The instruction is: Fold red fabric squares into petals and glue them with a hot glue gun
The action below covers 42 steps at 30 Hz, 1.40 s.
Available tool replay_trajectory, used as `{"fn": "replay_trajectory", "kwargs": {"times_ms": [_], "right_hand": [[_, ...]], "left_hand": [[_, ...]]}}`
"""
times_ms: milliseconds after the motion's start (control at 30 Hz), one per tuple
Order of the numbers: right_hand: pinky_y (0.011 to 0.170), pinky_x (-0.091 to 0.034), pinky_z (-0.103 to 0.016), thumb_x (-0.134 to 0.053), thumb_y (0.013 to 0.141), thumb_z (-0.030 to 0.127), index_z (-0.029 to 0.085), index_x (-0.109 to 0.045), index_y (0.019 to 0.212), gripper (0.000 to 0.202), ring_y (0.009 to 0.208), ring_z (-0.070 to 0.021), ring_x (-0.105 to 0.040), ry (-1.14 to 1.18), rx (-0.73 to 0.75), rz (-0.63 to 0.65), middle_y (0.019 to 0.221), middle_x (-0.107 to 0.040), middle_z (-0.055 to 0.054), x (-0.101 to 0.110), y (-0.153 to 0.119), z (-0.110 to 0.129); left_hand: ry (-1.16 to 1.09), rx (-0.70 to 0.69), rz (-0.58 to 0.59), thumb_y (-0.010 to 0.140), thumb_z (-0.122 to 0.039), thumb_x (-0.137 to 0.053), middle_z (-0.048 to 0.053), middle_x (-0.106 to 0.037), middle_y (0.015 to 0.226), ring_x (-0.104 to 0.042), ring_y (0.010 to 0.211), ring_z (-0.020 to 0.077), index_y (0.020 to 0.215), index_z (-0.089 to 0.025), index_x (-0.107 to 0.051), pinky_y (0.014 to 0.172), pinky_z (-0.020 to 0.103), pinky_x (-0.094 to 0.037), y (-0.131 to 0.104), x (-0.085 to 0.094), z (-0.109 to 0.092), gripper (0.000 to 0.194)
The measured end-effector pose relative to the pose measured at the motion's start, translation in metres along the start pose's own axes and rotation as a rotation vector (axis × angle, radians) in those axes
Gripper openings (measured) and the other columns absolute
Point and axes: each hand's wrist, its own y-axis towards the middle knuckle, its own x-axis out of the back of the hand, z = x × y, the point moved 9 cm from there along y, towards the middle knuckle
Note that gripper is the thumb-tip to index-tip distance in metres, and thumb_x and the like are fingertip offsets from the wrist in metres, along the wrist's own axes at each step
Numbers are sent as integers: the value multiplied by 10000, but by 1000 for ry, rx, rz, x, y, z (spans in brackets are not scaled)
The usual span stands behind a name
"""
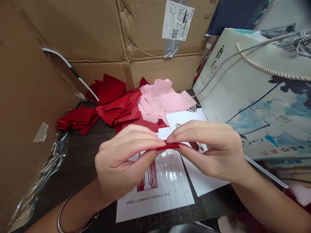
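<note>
Between both hands a small folded piece of red paper is held above a printed sheet. My left hand pinches its left end between thumb and fingers. The right end is pinched in my right hand, with the fingertips of both hands nearly meeting on top. Beneath them lies the white printed sheet, with a picture of red pieces and paper clips and a printed code. A second white sheet lies partly under my right hand.
Loose red papers and pink papers are heaped at the back, beside a stack of folded red strips. Metal clips lie near the pink heap. Cardboard walls the back and left; a paper bag stands right. A white cable hangs left.
</note>
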Motion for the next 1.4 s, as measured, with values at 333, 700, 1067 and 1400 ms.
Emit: {"fn": "replay_trajectory", "kwargs": {"times_ms": [333,700,1067,1400], "right_hand": [[649,-524,-257,-600,845,68,172,-677,928,154,738,-134,-644,27,27,96,825,-724,-45,-7,1,4],[641,-502,-269,-580,853,52,188,-640,914,162,779,-139,-630,20,29,94,855,-705,-46,-9,-2,4],[652,-498,-302,-535,910,123,211,-627,865,135,745,-157,-611,36,-7,93,806,-664,-44,-10,-2,4],[652,-512,-287,-567,883,90,183,-662,904,135,763,-149,-633,-31,54,15,836,-693,-46,-5,0,9]], "left_hand": [[20,26,51,760,-34,-690,21,-740,775,-673,794,201,881,-253,-752,695,336,-567,2,-1,-2,257],[-32,42,8,757,-46,-718,13,-728,728,-655,741,188,852,-235,-745,657,338,-551,2,-1,-1,213],[-82,90,49,812,-68,-648,19,-720,790,-647,795,198,894,-249,-726,700,358,-544,-1,-3,4,214],[-42,95,46,814,-44,-649,-1,-711,784,-640,787,170,872,-230,-715,714,331,-535,2,0,5,206]]}}
